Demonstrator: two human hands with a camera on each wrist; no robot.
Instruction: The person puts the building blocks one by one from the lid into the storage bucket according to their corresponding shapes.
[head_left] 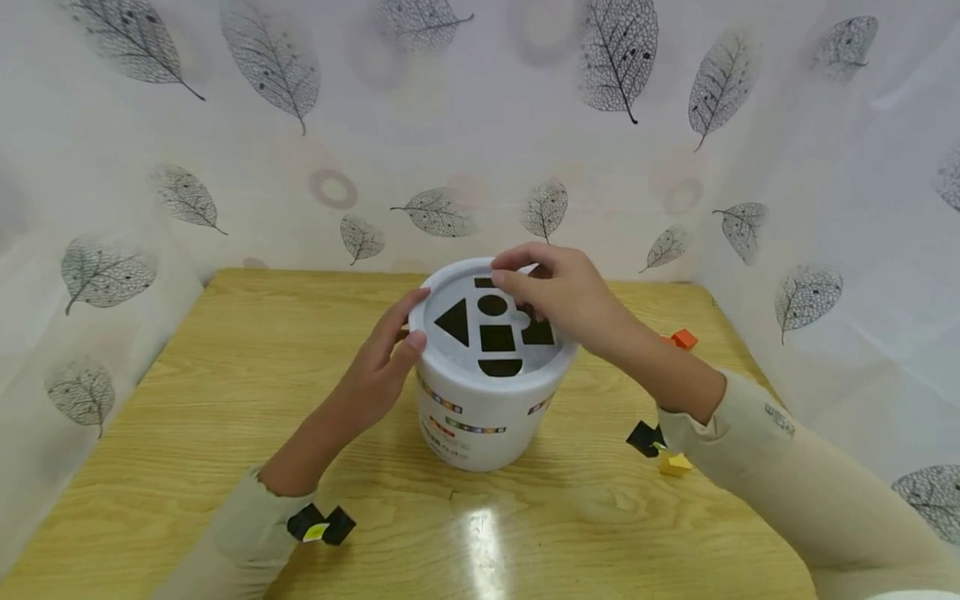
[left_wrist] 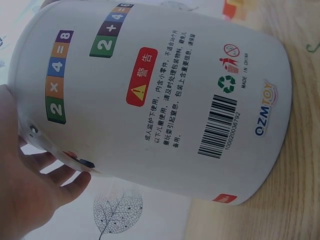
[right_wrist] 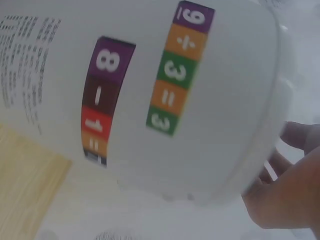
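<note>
A white bucket [head_left: 480,425] stands upright on the table, with printed sums and warning text on its side. Its pale lid [head_left: 450,358] has several dark shaped openings, among them a triangle, a circle and a square. My left hand [head_left: 375,362] grips the bucket's left rim, thumb and index finger on the edge. In the left wrist view the other fingers bend around the rim. Over the far right of the lid is my right hand [head_left: 570,292], thumb and index tips close together by the far slot. Whether anything is between them cannot be seen.
On the wooden table [head_left: 225,400], an orange block [head_left: 684,339] lies right of the bucket, partly behind the right forearm. A yellow block [head_left: 675,464] lies closer, beside the right sleeve. A leaf-patterned white sheet [head_left: 480,150] encloses the back and sides.
</note>
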